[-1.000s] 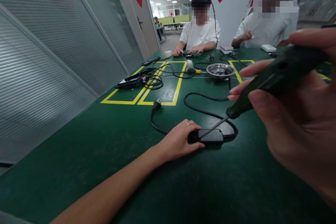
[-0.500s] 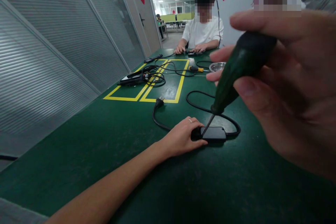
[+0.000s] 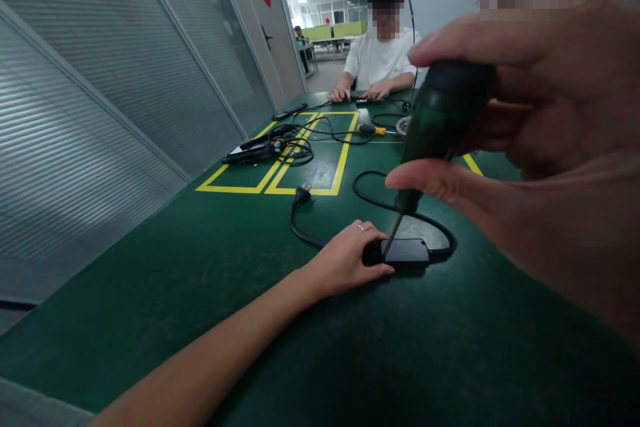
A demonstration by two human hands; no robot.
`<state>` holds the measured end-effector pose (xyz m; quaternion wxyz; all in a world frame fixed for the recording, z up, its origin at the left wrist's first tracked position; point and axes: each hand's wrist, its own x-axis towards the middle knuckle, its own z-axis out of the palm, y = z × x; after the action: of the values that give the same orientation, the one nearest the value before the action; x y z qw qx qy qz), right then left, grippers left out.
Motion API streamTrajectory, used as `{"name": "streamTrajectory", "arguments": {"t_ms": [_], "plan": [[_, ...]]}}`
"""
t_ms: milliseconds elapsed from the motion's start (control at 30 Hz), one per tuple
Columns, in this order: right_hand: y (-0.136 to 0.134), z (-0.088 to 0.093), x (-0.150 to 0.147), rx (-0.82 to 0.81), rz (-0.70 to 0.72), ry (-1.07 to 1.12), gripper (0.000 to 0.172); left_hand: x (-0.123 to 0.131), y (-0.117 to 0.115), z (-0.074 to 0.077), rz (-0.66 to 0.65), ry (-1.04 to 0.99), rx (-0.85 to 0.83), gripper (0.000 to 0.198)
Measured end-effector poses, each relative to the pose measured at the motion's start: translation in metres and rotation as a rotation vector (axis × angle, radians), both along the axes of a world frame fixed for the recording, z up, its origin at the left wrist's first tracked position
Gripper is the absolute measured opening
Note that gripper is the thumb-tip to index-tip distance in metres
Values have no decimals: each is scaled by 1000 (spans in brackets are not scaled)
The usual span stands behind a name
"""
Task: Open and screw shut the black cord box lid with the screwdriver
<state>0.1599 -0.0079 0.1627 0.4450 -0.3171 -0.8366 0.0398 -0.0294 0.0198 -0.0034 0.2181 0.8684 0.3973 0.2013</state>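
A black power adapter lies flat on the green table, its black cable looping behind it to a plug. My left hand rests on the table with its fingers closed around the adapter's left end, a ring on one finger. My right hand fills the right side, close to the camera, fingers wrapped round the dark green handle of a screwdriver. The thin metal shaft points steeply down and its tip meets the adapter's top near my left fingers.
Yellow tape rectangles mark the table's middle. Farther back lie a tangle of black cables and adapters, a yellow-handled screwdriver and a metal bowl's rim. Two people in white shirts sit at the far end. A glass partition runs along the left.
My right hand has swung the screwdriver from a low slant to nearly upright, and its tip has slid left along the adapter towards my left fingers. My left hand has stayed on the adapter.
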Motion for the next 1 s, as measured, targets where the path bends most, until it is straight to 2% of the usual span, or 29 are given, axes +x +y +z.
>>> {"name": "streamTrajectory", "arguments": {"t_ms": [133,233,400,533,733,900,1000], "plan": [[-1,-1,0,-41,-39,35,71,0,0,0,-3,-7,-4,50],[-1,-4,3,-71,11,41,71,0,0,0,-7,-10,-6,47],[-3,-8,9,-12,1,26,66,0,0,0,-4,-16,-7,46],[-1,-9,10,-43,19,16,68,0,0,2,-13,-2,-3,44],[4,-13,13,64,-25,-13,65,0,0,5,-21,24,9,41],[5,-21,12,-63,1,106,67,1,-1,6,-14,40,27,42],[6,-22,12,-86,6,146,71,1,-1,7,-13,43,22,40]]}}
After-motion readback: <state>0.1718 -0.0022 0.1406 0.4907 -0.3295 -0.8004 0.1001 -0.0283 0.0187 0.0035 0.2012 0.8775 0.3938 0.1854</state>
